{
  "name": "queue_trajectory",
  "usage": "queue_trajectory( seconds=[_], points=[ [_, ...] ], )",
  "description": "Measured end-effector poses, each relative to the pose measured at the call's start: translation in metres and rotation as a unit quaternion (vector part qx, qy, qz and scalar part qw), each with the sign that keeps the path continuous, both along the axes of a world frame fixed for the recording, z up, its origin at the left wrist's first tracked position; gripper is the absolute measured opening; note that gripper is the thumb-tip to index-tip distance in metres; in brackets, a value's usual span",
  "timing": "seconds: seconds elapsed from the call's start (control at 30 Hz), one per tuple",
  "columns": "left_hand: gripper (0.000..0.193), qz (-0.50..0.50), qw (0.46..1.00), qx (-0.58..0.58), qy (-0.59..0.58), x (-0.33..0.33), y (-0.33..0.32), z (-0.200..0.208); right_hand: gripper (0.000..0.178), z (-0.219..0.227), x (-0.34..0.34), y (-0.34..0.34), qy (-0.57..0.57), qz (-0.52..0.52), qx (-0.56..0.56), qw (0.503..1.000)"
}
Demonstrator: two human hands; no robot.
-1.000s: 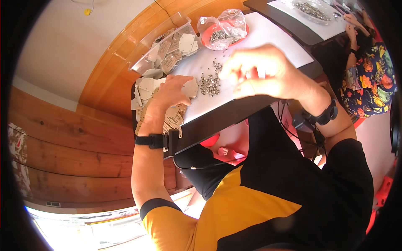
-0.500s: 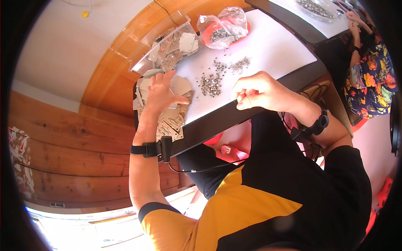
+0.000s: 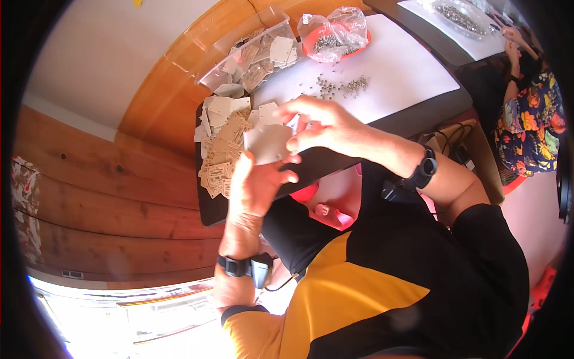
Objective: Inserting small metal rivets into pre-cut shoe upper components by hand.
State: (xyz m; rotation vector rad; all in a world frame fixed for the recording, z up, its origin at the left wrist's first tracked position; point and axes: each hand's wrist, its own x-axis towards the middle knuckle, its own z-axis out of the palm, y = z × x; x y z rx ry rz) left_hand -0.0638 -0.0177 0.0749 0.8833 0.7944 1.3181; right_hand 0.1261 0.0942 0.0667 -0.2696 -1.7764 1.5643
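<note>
My left hand (image 3: 254,185) holds a pale grey-white card (image 3: 267,145) from below, thumb at its left edge and fingers at its lower right. My right hand (image 3: 326,124) is at the card's right edge, with curled fingers and the thumb near the card. Whatever sits between those fingers is too small to make out. Beneath and left of the card lies a pile of cards (image 3: 222,140), some plain pale, some tan with printed or cut patterns. Small metal pieces (image 3: 326,90) are scattered on the white table surface (image 3: 406,66), partly hidden by my right hand.
A clear plastic bin (image 3: 263,51) full of cards stands at the far left. Beside it is a red bowl (image 3: 362,50) with a clear bag of metal pieces. The table's dark edge (image 3: 418,110) runs nearest me. At the far right, another person (image 3: 529,122) works at a second table.
My left hand has come back from the pile toward me with a card in it. My right hand has moved left to the card's edge. The view has shifted slightly.
</note>
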Motion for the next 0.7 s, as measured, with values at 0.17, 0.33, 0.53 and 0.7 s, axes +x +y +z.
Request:
queue_trajectory(
  seconds=[0.17, 0.33, 0.53, 0.7],
  points=[
    [0.089, -0.009, 1.0, -0.018, 0.002, 0.012, -0.017, -0.019, 0.014, -0.006, -0.011, -0.009, -0.036, 0.006, -0.023, 0.999],
    [0.018, 0.324, 0.827, 0.03, 0.459, -0.027, -0.047, -0.022, 0.009, -0.006, 0.025, 0.001, -0.119, -0.022, 0.11, 0.986],
    [0.016, 0.354, 0.652, 0.149, 0.653, -0.079, -0.018, -0.018, 0.014, -0.045, 0.023, 0.006, -0.217, -0.181, 0.476, 0.833],
    [0.032, 0.272, 0.55, 0.186, 0.767, -0.094, 0.031, 0.0, 0.01, -0.048, 0.027, 0.003, -0.181, -0.175, 0.436, 0.864]
  ],
)
